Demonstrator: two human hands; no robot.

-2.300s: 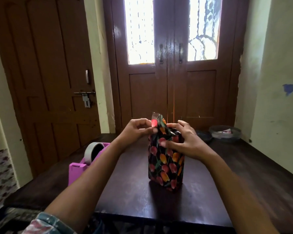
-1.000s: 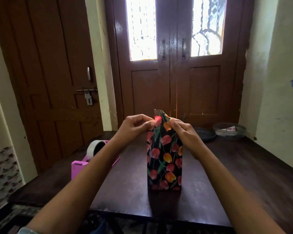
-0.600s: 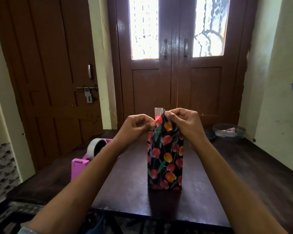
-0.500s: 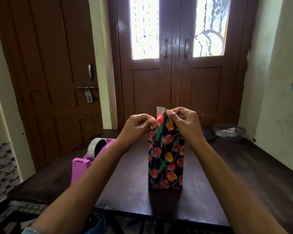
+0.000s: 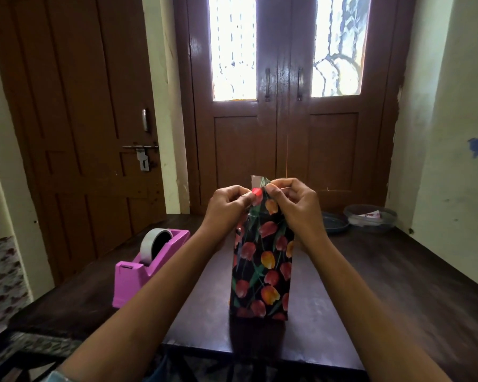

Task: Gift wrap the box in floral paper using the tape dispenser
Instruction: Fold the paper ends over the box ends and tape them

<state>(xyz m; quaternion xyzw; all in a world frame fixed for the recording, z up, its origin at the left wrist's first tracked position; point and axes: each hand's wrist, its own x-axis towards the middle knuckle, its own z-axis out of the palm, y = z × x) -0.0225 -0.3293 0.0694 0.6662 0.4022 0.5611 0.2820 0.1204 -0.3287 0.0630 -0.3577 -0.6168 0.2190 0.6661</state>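
Observation:
A tall box wrapped in black floral paper [image 5: 262, 266] with red and orange tulips stands upright in the middle of the dark wooden table [image 5: 384, 285]. Its top end of paper is gathered to a point. My left hand [image 5: 228, 206] pinches that top edge from the left side. From the right, my right hand [image 5: 293, 205] pinches the same top fold, fingers curled over it. A pink tape dispenser [image 5: 146, 268] with a grey roll sits on the table to the left, apart from both hands.
Two shallow round containers [image 5: 370, 219] stand at the table's far right, near the wall. Brown doors close off the room behind the table. The table's front edge lies just below the box.
My right hand moved from the box's upper side to the top and now pinches the fold there. The paper top has been drawn to a narrower point. The left hand kept its pinch.

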